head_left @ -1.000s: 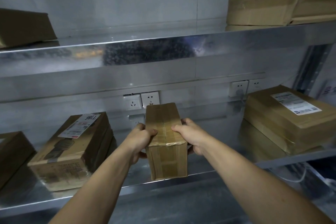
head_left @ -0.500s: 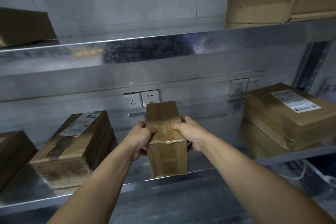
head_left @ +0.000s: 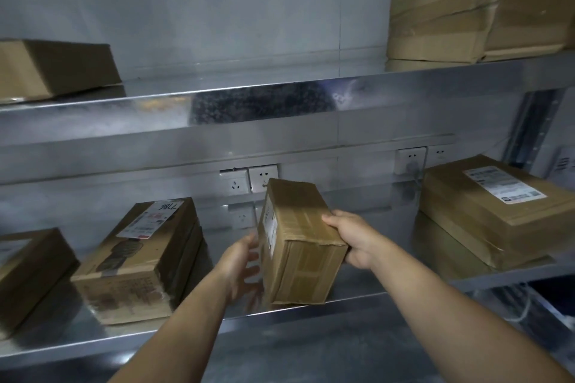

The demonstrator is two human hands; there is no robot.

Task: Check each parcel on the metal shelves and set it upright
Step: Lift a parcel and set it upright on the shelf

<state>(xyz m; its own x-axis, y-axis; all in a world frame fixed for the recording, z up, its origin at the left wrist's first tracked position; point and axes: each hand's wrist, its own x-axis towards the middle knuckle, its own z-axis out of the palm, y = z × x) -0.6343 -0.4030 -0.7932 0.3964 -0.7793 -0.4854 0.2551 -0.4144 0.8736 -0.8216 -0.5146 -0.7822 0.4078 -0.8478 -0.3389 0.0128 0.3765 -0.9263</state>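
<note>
A right hand [head_left: 351,239] clasps a tilted small brown taped cardboard parcel [head_left: 298,246], left hand [head_left: 242,261] spread beside it, while a labelled brown cardboard box [head_left: 146,258] left of it and a wider labelled box [head_left: 485,205] right of it lie flat, apparently unchecked.

Glossy grey wall [head_left: 217,25], white sockets [head_left: 264,179]

I count five parcels on the lower shelf [head_left: 382,283]: left-edge parcel [head_left: 28,270]; labelled parcel [head_left: 137,261]; middle parcel [head_left: 298,246]; two-parcel stack [head_left: 485,214] at right edge; upper shelf [head_left: 280,109]: left parcel [head_left: 59,68]; right cartons [head_left: 460,12], one or two, seam unclear; four wall sockets [head_left: 263,179].
</note>
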